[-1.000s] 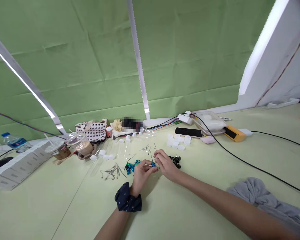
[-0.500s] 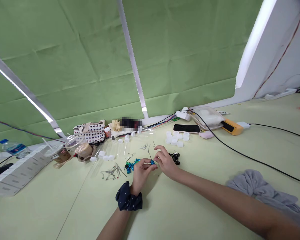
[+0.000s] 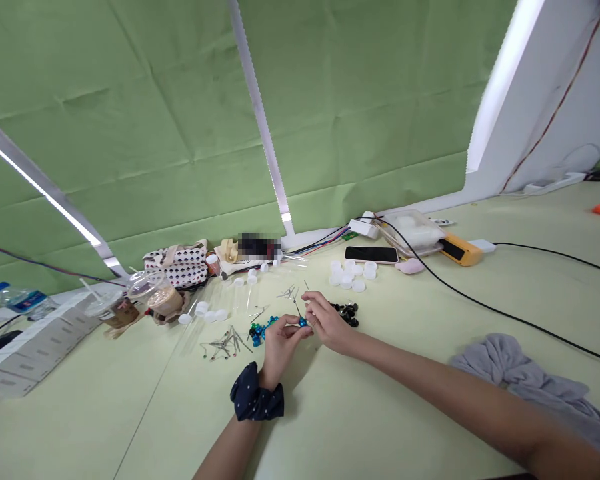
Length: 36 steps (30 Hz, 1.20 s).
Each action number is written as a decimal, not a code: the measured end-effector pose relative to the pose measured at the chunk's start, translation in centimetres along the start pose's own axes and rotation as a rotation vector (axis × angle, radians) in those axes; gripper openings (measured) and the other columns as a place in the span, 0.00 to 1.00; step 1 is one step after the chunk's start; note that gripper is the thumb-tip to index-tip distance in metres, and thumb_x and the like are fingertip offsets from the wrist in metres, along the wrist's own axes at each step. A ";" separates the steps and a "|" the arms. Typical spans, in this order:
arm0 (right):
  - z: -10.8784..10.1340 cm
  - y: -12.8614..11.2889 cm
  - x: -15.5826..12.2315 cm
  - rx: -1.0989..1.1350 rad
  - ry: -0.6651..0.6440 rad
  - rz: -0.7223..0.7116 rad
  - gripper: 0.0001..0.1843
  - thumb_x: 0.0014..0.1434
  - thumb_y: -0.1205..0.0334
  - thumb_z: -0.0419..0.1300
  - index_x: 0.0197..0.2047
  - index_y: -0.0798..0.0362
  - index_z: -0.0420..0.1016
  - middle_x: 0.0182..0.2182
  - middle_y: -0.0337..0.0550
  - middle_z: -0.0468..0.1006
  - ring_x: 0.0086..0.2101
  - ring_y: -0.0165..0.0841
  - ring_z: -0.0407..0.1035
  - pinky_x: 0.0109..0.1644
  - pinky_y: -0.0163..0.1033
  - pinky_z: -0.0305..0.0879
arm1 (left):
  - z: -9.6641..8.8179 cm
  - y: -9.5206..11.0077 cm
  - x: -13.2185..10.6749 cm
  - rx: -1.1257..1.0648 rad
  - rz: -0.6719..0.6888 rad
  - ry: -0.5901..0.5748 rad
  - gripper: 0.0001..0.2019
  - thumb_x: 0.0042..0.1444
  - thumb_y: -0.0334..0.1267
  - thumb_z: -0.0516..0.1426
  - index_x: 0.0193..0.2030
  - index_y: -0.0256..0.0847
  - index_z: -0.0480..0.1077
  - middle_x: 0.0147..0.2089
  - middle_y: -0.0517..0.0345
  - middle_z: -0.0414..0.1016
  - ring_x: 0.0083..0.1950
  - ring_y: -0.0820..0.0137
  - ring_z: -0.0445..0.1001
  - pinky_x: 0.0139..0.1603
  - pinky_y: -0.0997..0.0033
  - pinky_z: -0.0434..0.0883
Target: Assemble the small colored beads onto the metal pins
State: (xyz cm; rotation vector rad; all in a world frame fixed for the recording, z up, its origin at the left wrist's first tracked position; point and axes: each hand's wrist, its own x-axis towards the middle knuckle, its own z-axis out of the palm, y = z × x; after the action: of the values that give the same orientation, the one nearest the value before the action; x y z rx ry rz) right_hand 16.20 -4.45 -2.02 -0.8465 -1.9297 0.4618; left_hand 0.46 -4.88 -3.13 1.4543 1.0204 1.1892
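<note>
My left hand (image 3: 279,345), with a dark blue scrunchie (image 3: 257,401) on its wrist, pinches a small blue bead (image 3: 303,323) on the pale green table (image 3: 380,413). My right hand (image 3: 326,320) meets it from the right, its fingers closed on a thin metal pin (image 3: 297,309) that stands up from the bead. A heap of blue and green beads (image 3: 261,329) lies just left of my left hand. A pile of black beads (image 3: 347,313) sits right of my right hand. Loose metal pins (image 3: 225,343) lie further left.
White caps (image 3: 351,275), clear tubes (image 3: 240,293), a phone (image 3: 371,254), a yellow device (image 3: 460,250) and a plastic box (image 3: 413,230) lie at the back. Two lidded drink cups (image 3: 155,297) and white boxes (image 3: 30,343) stand left. A black cable (image 3: 505,313) and grey cloth (image 3: 525,383) lie right.
Both hands keep the same pinch on the bead and pin. The view has shifted slightly, so everything sits a little higher and to the left.
</note>
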 end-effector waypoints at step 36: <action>-1.2 1.2 0.6 0.060 -0.246 0.389 0.10 0.54 0.66 0.54 0.26 0.55 0.74 0.18 0.37 0.72 0.20 0.25 0.63 0.26 0.29 0.56 | -0.9 0.1 0.3 0.438 0.351 -0.009 0.06 0.51 0.37 0.58 0.35 0.38 0.71 0.36 0.52 0.73 0.35 0.68 0.73 0.34 0.70 0.73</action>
State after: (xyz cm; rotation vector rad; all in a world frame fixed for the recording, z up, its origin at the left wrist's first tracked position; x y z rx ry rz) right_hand 17.54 -3.23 -1.81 -1.1767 -1.9609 0.8867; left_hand -0.36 -4.50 -2.92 2.0459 1.0942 1.2481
